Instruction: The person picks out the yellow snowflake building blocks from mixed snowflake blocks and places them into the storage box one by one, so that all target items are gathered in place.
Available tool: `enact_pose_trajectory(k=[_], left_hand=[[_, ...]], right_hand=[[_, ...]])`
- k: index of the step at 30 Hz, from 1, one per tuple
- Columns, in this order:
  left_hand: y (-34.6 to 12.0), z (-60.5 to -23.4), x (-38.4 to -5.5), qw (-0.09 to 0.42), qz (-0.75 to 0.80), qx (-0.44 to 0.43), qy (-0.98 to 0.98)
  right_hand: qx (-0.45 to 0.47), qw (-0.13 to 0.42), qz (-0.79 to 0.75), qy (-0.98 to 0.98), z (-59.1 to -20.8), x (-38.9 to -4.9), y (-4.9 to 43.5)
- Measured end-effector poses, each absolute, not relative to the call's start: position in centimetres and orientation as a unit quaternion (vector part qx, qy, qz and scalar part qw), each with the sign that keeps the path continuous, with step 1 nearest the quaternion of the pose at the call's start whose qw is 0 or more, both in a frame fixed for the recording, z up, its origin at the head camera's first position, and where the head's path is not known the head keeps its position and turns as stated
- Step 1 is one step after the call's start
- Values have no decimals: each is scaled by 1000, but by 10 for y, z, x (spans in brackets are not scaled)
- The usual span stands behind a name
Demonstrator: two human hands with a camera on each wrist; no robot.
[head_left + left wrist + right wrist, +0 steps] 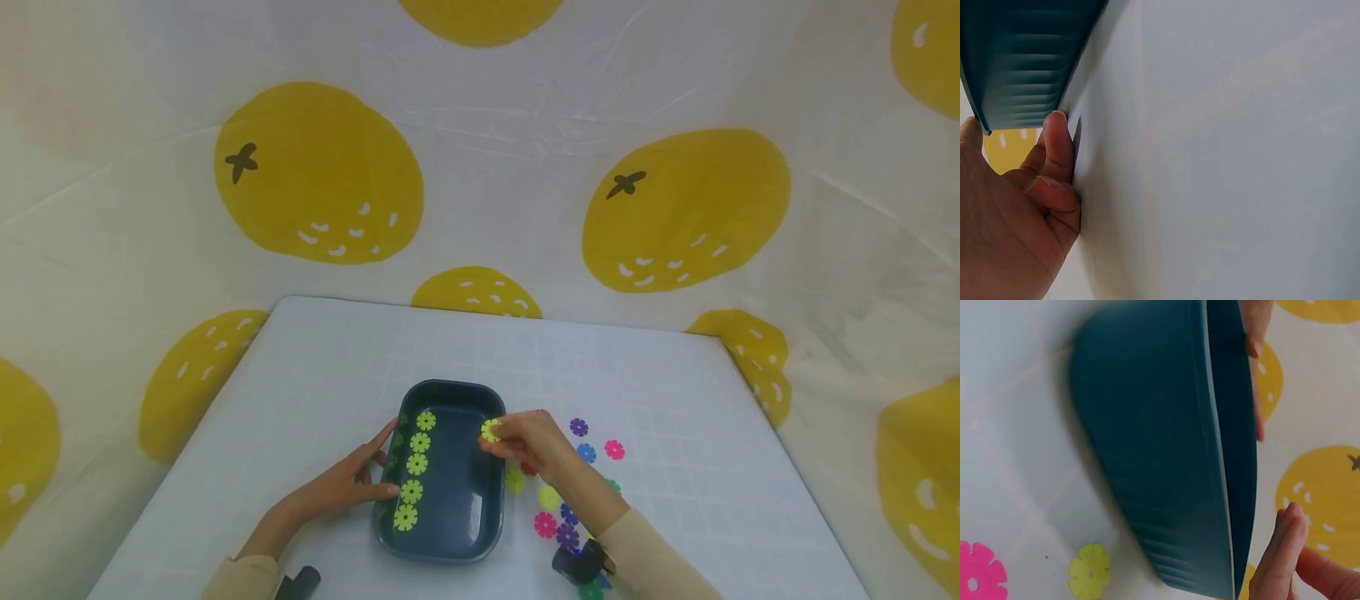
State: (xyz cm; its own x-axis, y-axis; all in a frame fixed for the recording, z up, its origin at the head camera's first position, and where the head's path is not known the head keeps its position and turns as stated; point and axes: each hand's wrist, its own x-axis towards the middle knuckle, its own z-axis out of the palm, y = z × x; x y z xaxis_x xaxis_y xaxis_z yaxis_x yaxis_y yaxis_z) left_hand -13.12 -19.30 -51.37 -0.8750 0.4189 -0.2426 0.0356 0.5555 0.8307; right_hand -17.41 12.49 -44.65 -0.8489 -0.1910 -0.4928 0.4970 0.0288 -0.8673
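Observation:
A deep dark teal tray (453, 553) stands on the table, with a column of several yellow-green notched, flower-shaped discs (417, 463) along the left of its floor. My left hand (341, 487) holds the tray's left side, thumb over the rim and other fingers at the outer wall; the left wrist view shows some of these fingers (1059, 147) bent. Over the tray's right rim, my right hand (532, 442) pinches one yellow-green disc (491, 430) between thumb and fingers. In the right wrist view that hand (1285, 562) is beside the rim, and its disc is hidden.
To the right of the tray lie several loose discs: pink (546, 524), purple (578, 427), blue (587, 453), yellow (550, 498) and green. My right forearm covers some of them. A white cloth with yellow fruit prints (318, 175) hangs behind the white table (345, 350).

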Motion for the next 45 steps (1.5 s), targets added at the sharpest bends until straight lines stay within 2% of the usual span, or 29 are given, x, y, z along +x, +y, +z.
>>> enact_pose_trajectory(k=[24,45], left_hand=[[-193,-515,-132,213,449,122,859],[-193,-514,-130,217,452,120,857]], right_hand=[[121,247,-709,649,-431,-196,95],[138,243,-727,627,-447,-211,69]])
